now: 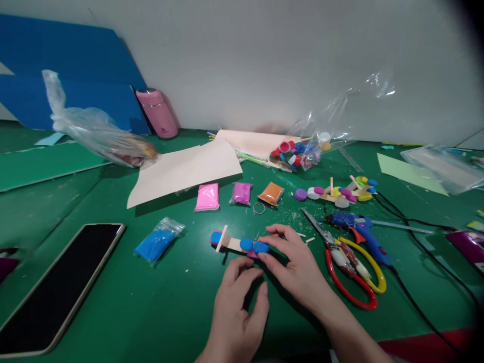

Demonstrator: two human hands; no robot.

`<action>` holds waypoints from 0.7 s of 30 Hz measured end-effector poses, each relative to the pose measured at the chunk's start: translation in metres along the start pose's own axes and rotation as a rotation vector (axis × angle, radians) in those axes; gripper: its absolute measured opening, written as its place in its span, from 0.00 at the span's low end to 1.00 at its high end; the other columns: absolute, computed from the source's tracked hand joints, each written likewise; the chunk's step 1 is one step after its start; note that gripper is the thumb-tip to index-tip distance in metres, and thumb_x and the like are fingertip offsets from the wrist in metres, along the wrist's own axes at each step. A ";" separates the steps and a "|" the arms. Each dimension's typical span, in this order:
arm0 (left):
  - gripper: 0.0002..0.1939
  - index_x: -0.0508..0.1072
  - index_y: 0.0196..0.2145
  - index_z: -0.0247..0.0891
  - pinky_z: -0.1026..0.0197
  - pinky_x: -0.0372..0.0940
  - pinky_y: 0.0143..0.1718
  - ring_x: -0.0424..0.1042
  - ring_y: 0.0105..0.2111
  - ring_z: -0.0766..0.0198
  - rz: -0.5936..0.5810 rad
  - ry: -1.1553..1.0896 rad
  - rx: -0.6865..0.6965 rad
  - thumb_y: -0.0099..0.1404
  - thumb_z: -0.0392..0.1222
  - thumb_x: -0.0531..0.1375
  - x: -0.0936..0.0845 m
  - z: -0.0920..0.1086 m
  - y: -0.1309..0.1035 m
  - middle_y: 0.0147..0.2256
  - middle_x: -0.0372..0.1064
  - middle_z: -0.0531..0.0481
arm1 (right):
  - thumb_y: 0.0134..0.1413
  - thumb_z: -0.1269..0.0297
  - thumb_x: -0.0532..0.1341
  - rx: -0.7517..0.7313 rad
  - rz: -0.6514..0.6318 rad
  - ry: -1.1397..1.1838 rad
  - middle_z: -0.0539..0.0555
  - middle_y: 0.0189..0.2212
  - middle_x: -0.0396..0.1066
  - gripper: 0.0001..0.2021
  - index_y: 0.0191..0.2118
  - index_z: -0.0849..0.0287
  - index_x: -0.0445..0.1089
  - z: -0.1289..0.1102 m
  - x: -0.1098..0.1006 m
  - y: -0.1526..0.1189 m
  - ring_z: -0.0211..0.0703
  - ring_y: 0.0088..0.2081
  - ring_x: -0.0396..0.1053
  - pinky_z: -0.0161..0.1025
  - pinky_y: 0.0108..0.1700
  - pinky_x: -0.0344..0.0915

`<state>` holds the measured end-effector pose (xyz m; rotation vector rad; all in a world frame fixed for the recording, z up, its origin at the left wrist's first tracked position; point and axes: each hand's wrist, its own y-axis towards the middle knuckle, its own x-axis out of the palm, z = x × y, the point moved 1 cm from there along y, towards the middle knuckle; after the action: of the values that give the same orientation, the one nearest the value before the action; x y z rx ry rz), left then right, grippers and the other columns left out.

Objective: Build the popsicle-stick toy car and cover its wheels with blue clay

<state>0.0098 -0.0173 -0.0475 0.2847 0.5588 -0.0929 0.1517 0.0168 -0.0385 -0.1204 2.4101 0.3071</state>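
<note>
A small craft-stick model (pixel 236 244) lies on the green table in front of me. It has a flat wooden body, a crosswise stick near its left end, and blue and pink clay-like pieces at both ends. My right hand (pixel 293 262) has its thumb and index finger at the model's right end, around a blue piece. My left hand (pixel 242 307) is just below the model, fingers bent and thumb apart, with nothing visible in it. Its index fingertip is close to the lower edge; whether it touches cannot be made out.
Scissors (pixel 336 247) and a blue glue gun (pixel 359 229) lie right, its cord trailing. Behind are clay packets (pixel 242 193), another stick model (pixel 340 193) and a bag of bottle caps (pixel 302 151). Left are a blue clay packet (pixel 159 242), a phone (pixel 60 292) and a pink flask (pixel 158 113).
</note>
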 end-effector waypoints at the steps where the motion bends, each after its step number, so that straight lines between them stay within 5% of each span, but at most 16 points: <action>1: 0.08 0.70 0.34 0.37 0.61 0.68 0.34 0.69 0.37 0.59 -0.001 0.003 -0.003 0.55 0.33 0.55 0.000 0.000 0.000 0.38 0.65 0.43 | 0.50 0.66 0.58 0.000 -0.009 -0.002 0.56 0.45 0.61 0.11 0.42 0.55 0.70 0.000 -0.001 0.001 0.46 0.46 0.61 0.43 0.47 0.61; 11: 0.09 0.69 0.36 0.37 0.59 0.69 0.33 0.69 0.38 0.58 -0.005 0.050 0.015 0.56 0.34 0.54 0.000 -0.001 0.000 0.39 0.64 0.43 | 0.50 0.66 0.57 -0.013 -0.092 -0.028 0.55 0.44 0.63 0.11 0.42 0.53 0.69 -0.003 -0.009 0.008 0.45 0.46 0.62 0.43 0.47 0.61; 17: 0.16 0.64 0.44 0.36 0.57 0.67 0.37 0.67 0.39 0.58 0.089 0.281 0.218 0.56 0.32 0.54 0.003 -0.003 -0.006 0.39 0.64 0.41 | 0.51 0.64 0.58 -0.045 -0.089 -0.003 0.55 0.43 0.63 0.12 0.43 0.52 0.69 0.000 -0.008 0.006 0.46 0.45 0.62 0.43 0.46 0.62; 21: 0.23 0.58 0.51 0.34 0.57 0.63 0.24 0.67 0.26 0.59 0.032 0.508 0.327 0.56 0.32 0.51 0.004 -0.001 -0.001 0.28 0.68 0.45 | 0.51 0.65 0.57 -0.072 -0.085 0.018 0.56 0.44 0.62 0.13 0.45 0.53 0.68 0.003 -0.006 0.005 0.46 0.46 0.61 0.44 0.47 0.61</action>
<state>0.0125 -0.0178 -0.0511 0.6447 1.0459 -0.0803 0.1577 0.0226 -0.0360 -0.2586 2.4048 0.3542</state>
